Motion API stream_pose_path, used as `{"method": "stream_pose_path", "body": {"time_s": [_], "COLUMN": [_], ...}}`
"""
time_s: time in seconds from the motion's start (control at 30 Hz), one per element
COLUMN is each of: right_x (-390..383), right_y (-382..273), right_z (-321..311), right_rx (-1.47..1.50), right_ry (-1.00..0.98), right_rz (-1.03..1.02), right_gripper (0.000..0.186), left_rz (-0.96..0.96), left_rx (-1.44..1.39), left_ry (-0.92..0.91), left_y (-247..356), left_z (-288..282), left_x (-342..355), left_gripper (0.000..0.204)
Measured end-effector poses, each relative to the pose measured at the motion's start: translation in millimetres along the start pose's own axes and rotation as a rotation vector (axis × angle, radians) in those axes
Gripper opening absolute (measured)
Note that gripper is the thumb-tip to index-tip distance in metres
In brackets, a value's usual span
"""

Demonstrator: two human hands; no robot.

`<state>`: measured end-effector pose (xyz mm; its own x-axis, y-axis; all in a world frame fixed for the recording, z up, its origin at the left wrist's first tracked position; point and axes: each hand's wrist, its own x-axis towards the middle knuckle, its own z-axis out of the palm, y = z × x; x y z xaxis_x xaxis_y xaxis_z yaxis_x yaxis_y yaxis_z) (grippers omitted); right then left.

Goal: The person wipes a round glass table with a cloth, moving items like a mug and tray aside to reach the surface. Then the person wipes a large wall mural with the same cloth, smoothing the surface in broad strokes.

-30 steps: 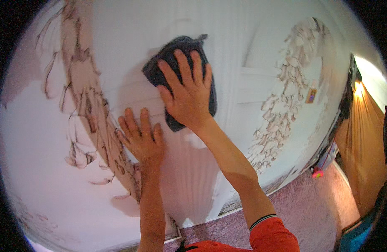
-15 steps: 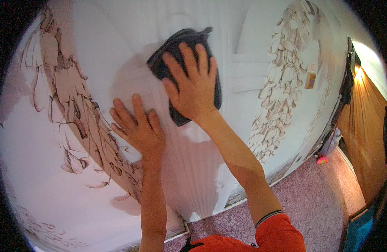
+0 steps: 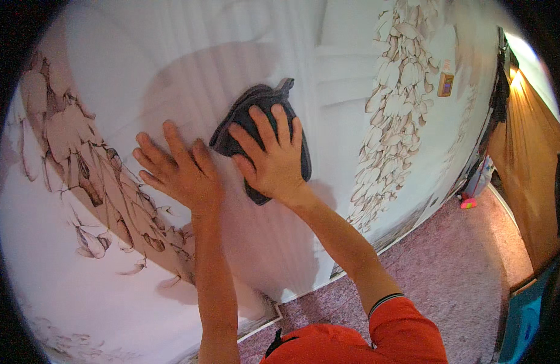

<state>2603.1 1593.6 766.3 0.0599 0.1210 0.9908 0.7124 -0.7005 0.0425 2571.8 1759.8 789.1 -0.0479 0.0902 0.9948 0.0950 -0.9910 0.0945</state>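
Note:
My right hand lies with its fingers spread over a flat, black, pouch-like thing, pressing it against the patterned wall. The black thing has a thick rim along its upper edge and a small tab at the top corner. Much of its face is hidden under my palm and fingers. To the left of it, my left hand is held with fingers apart at the wall and holds nothing. Whether its palm touches the surface, I cannot tell.
Petal-like drawings run down the wall on both sides. A small gold-coloured box is fixed at the right. Pinkish carpet meets the wall's foot. Farther right hang a brown curtain, a blue item below it, and a pink object on the floor.
The black pouch-like thing has slid down the wall under my right hand. My left hand appears slightly farther left and higher in view, while the view itself has shifted.

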Motion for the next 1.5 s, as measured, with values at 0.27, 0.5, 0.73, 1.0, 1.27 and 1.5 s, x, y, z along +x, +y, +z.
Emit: {"method": "stream_pose_path", "body": {"time_s": [0.27,0.5,0.73,1.0,1.27,1.5], "right_x": [47.0,-28.5,-82.2,-57.7,-175.0,-128.9], "right_y": [-12.7,-36.0,-39.0,-48.5,-70.3,-42.3], "right_z": [9.4,22.5,32.9,28.4,57.5,43.2], "right_rx": [0.026,0.030,0.051,0.052,-0.038,-0.026], "right_ry": [0.185,0.065,0.061,0.081,0.030,0.151], "right_rz": [0.034,0.117,0.175,0.219,0.295,0.311], "right_gripper": [0.055,0.045,0.047,0.042,0.048,0.045], "left_rz": [0.059,0.020,0.010,0.009,-0.020,0.018], "left_rx": [0.023,0.041,0.006,0.000,0.011,-0.023], "left_ry": [-0.032,-0.085,-0.116,-0.118,-0.173,-0.163], "left_y": [-12.9,-24.1,-19.2,-22.5,-20.2,-25.8], "left_z": [-6.5,-14.1,-13.4,-18.7,-18.8,-23.2], "left_x": [-24.6,-71.0,-72.5,-72.0,-78.1,-85.3], "left_gripper": [0.055,0.052,0.053,0.052,0.055,0.056]}}
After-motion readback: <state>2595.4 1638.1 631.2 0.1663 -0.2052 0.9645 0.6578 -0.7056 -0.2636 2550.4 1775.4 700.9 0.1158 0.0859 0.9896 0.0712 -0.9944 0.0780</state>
